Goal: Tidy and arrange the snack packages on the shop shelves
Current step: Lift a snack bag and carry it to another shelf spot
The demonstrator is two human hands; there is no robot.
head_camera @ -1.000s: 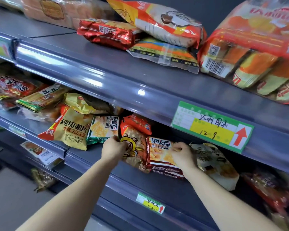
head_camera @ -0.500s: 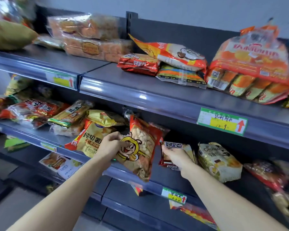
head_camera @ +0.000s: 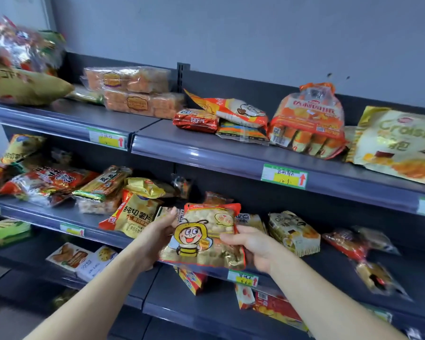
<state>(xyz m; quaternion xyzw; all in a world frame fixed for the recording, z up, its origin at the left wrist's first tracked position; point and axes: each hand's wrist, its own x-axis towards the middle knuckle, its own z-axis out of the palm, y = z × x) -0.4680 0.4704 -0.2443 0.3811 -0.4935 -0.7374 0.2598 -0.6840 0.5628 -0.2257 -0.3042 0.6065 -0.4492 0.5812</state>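
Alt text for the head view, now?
Two hands grip a bee-cartoon snack bag before the middle shelf: left hand on its left edge, right hand on its right edge. Surrounding grey shelves hold scattered snack packages and green price tags.

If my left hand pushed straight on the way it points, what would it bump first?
Left hand, holding the bee packet, would likely meet the orange packet behind it on the shelf; depth is unclear.
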